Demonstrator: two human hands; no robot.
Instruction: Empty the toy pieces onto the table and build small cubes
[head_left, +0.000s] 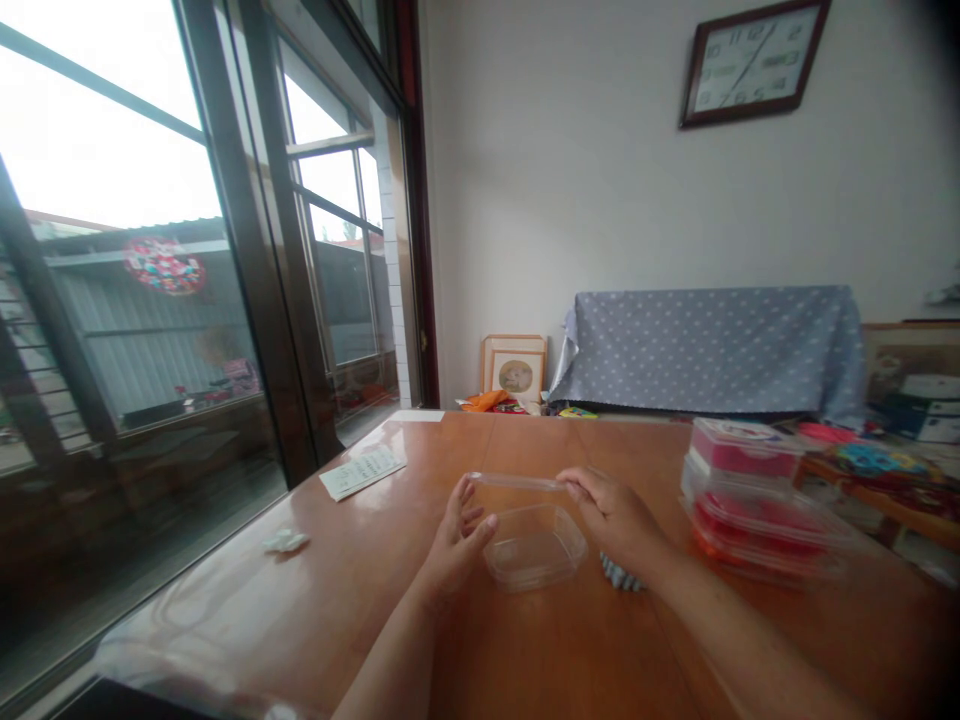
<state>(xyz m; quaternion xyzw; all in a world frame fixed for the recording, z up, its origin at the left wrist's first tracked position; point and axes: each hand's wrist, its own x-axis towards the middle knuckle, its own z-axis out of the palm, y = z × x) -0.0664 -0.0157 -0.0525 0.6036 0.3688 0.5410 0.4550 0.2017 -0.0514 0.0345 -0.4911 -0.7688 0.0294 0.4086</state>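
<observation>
Both hands: raised over the tabletop (pixel 517 660); the left hand (pixel 454 538) is loosely spread, thumb apart, fingertips at the lid's left end; the right hand (pixel 606 505) pinches the lid's right end.
Lid (pixel 517 482): clear, seen nearly edge-on, raised between the hands; whether the left fingers bear its weight I cannot tell.
Tub (pixel 534 562): clear, upright, uncovered, on the middle of the tabletop, between the hands.
Checked item (pixel 621 574): just right of the tub, partly hidden by the right forearm.
Stacked boxes (pixel 765 525): blurred, clear with pink and red, near the tabletop's right edge.
Card (pixel 364 473): printed, by the left edge, toward the far left corner.
Tissue (pixel 285 541): crumpled, by the left edge, nearer than the card.
White sheet (pixel 417 415): at the far left corner.
</observation>
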